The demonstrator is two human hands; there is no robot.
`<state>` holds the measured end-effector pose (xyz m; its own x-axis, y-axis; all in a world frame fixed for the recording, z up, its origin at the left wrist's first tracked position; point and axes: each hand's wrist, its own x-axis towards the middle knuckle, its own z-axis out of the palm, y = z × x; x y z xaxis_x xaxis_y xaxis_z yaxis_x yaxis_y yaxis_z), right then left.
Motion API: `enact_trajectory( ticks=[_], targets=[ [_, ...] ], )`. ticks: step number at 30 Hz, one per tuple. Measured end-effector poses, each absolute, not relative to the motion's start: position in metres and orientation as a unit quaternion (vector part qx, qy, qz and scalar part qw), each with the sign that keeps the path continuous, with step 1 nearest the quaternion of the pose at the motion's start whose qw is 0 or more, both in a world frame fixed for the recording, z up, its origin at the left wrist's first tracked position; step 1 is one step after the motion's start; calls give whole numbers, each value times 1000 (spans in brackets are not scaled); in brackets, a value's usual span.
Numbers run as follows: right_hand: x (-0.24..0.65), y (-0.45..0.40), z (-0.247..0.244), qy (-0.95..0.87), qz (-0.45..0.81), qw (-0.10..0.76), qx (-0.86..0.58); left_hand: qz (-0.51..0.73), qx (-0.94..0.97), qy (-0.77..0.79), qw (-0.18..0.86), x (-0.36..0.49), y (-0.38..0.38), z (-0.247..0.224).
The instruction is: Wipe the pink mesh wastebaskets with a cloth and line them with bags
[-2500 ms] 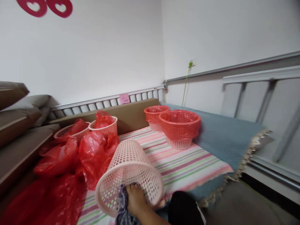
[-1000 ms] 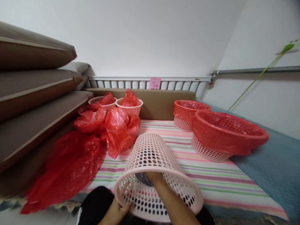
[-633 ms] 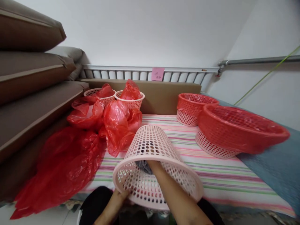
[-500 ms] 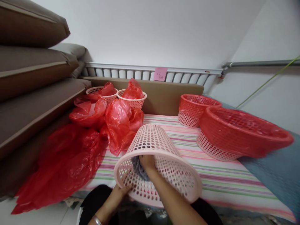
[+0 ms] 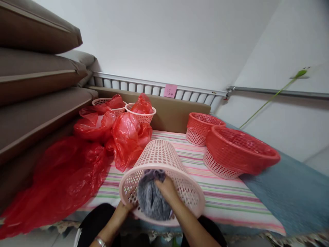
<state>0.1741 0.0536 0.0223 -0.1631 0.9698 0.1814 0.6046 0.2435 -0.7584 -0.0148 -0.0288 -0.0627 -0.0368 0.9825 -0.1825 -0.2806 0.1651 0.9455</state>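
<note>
A pale pink perforated plastic basket (image 5: pixel 161 153) lies tipped on its side, its mouth facing me. My left hand (image 5: pixel 128 207) grips the rim at the lower left, with part of the fingers hidden. Inside the mouth, my right hand (image 5: pixel 166 188) is closed on a fluffy grey cloth (image 5: pixel 152 199), which hangs bunched against the inner wall. Just behind the basket on the left sits a crumpled red plastic bag (image 5: pixel 128 140).
Two pink baskets with red liners (image 5: pixel 241 147) stand at the right on a striped cloth (image 5: pixel 226 202). Back left are two more baskets (image 5: pixel 144 118) holding red bags. Stacked brown cushions (image 5: pixel 38 75) rise at the left. A radiator (image 5: pixel 123 84) runs along the wall.
My right hand has drawn back toward the basket's mouth, bringing more of the grey cloth into sight. The left hand still grips the rim. The view has shifted slightly.
</note>
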Motion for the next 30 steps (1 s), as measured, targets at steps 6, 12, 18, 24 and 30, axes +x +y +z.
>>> enact_trajectory(
  ticks=[6,12,18,24,30],
  targets=[
    [175,114,8,-748,155,337,-551,524,343,461,629,-11,-30,-79],
    [158,123,-29,-770,128,298,-549,539,361,432,627,-8,-29,-81],
    [142,117,-32,-756,86,262,-594,541,357,441,621,-5,-27,-87],
    [140,27,-37,-792,58,166,-584,531,379,458,604,-9,-22,-90],
    [152,-7,-37,-830,101,99,-539,549,413,459,563,-10,-25,-76]
  ],
)
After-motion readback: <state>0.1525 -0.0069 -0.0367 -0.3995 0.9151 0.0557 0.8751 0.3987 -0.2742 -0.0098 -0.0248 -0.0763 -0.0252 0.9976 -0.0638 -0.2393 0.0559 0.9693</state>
